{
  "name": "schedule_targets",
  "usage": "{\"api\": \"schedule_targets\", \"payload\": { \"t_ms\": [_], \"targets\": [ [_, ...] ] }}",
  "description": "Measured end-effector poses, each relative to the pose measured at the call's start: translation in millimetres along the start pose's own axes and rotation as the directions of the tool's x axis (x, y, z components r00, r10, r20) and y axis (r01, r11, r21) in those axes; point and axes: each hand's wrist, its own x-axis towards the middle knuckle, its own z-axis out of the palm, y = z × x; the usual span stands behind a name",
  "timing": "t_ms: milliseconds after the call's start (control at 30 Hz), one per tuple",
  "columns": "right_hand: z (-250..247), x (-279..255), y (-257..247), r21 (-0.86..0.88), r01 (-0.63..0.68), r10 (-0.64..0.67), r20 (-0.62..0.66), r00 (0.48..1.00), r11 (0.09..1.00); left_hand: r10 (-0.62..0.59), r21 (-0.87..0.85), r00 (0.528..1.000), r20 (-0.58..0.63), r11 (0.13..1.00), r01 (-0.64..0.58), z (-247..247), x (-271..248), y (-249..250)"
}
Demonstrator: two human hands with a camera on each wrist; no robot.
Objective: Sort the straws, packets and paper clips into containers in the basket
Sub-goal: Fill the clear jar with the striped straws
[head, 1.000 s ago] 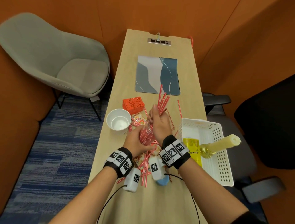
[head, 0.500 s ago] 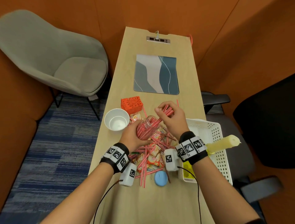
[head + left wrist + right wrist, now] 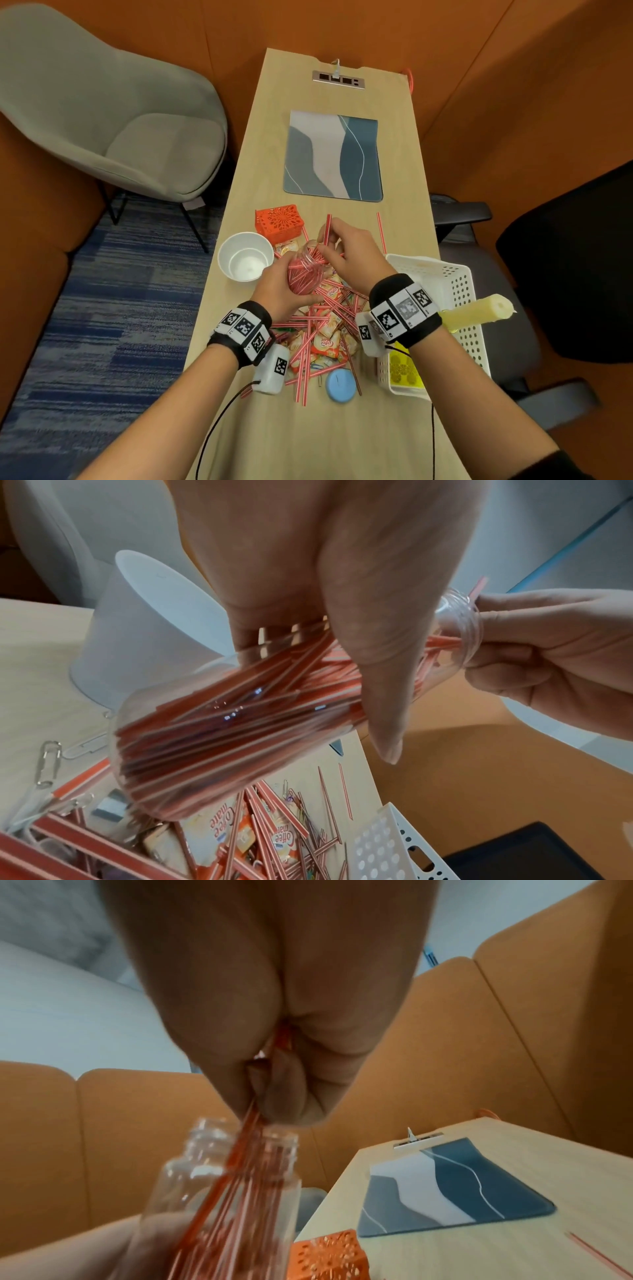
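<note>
My left hand (image 3: 286, 291) grips a clear plastic jar (image 3: 305, 274) packed with red-and-white straws and holds it tilted above the table. At the jar's mouth my right hand (image 3: 325, 245) pinches a few straws (image 3: 328, 228) whose lower ends are inside the neck (image 3: 246, 1139). The left wrist view shows the jar (image 3: 240, 723) with my thumb across it. Below lies a mixed pile (image 3: 329, 329) of straws, Coffee mate packets (image 3: 219, 829) and paper clips (image 3: 49, 761). The white perforated basket (image 3: 459, 284) stands to the right.
A white cup (image 3: 245, 257) and an orange lattice container (image 3: 279, 222) stand left of the jar. A blue lid (image 3: 340, 383) lies near the pile. A yellow bottle (image 3: 479, 310) leans in the basket. A grey-blue mat (image 3: 334, 157) lies farther back, one loose straw (image 3: 381, 229) near it.
My right hand took straws from the table right of the jar, then came back left to the jar's mouth with them. The left hand kept hold of the jar.
</note>
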Motion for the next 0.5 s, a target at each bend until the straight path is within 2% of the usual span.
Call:
{"api": "schedule_targets", "payload": {
  "t_ms": [167,300,367,500],
  "targets": [
    [-38,26,2,-0.048,-0.047,0.055,0.194,0.979,0.998,0.007,0.001,1.0,0.011,1.0,-0.007,-4,6,1],
    [-34,36,-12,-0.168,0.036,0.028,0.36,0.932,0.985,0.006,-0.015,1.0,0.021,1.0,-0.006,-2,12,2],
    [-25,36,-16,-0.174,0.068,-0.003,0.348,0.937,0.982,-0.003,-0.032,1.0,0.01,0.999,0.003,-1,14,0],
    [-31,38,-10,-0.089,-0.028,0.043,0.165,0.985,0.996,-0.017,-0.039,1.0,0.016,0.999,0.018,-2,11,-6]
  ]
}}
